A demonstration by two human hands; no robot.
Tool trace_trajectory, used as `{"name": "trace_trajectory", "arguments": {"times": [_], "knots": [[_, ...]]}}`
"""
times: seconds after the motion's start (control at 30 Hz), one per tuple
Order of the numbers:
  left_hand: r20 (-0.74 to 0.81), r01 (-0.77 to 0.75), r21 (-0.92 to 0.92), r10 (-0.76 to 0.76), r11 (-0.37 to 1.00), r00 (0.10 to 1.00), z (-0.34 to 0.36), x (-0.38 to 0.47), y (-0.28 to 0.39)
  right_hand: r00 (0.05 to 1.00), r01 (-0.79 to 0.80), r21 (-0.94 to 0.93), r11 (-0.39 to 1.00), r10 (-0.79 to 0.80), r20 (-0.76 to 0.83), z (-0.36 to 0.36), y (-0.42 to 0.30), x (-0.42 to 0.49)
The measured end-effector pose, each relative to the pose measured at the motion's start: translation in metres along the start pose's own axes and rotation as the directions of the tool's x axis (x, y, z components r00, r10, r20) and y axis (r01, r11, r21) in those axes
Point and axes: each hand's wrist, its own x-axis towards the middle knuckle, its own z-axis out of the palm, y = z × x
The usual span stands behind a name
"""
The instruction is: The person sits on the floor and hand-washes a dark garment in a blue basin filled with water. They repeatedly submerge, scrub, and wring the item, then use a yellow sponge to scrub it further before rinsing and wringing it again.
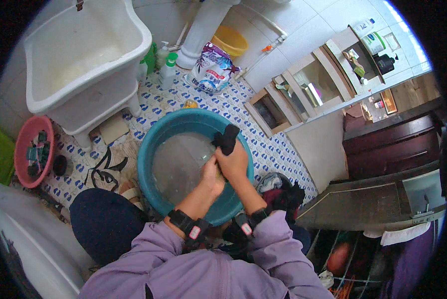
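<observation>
A large teal plastic basin (144, 164) stands on the floor before me, with cloudy grey water (175, 168) in it. Over its right side, my right hand (234, 160) is closed around a bunched black cloth (229, 140) that sticks up above the fist. My left hand (211, 175) is pressed against the right hand from the left, palm turned up. Something yellowish shows between the two hands, mostly hidden, and I cannot tell what it is or which hand grips it.
A pink basin (21, 157) holding small cloths is at the left, below a white tub (92, 101). Pump bottles (167, 73), a detergent bag (211, 71) and a yellow bucket (231, 41) stand beyond the teal basin. Laundry in a container (273, 183) lies right of it.
</observation>
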Motion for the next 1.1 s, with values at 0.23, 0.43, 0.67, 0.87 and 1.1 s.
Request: {"name": "trace_trajectory", "arguments": {"times": [0.23,0.43,0.67,0.87,1.1], "knots": [[-0.049,-0.009,-0.089,0.005,0.996,0.999,0.006,-0.011,0.003,0.993,0.116,0.076,0.990,-0.115,-0.018,0.005,0.008,-0.001],[-0.105,0.026,-0.068,-0.033,0.997,0.994,0.009,-0.011,0.002,0.995,0.083,0.140,0.987,-0.089,0.037,0.003,0.001,-0.007],[0.044,0.054,0.034,-0.055,0.998,0.998,0.002,-0.006,0.006,0.979,0.166,0.031,0.986,-0.161,-0.128,0.004,0.001,-0.006],[0.091,0.033,-0.136,-0.021,0.990,0.996,0.010,-0.016,0.015,0.988,0.089,0.136,0.987,-0.105,0.114,0.006,0.002,0.001],[-0.006,0.076,0.052,-0.076,0.996,0.997,0.020,-0.020,0.001,0.942,0.189,-0.047,0.981,-0.194,-0.274,0.003,0.011,0.004]]}}
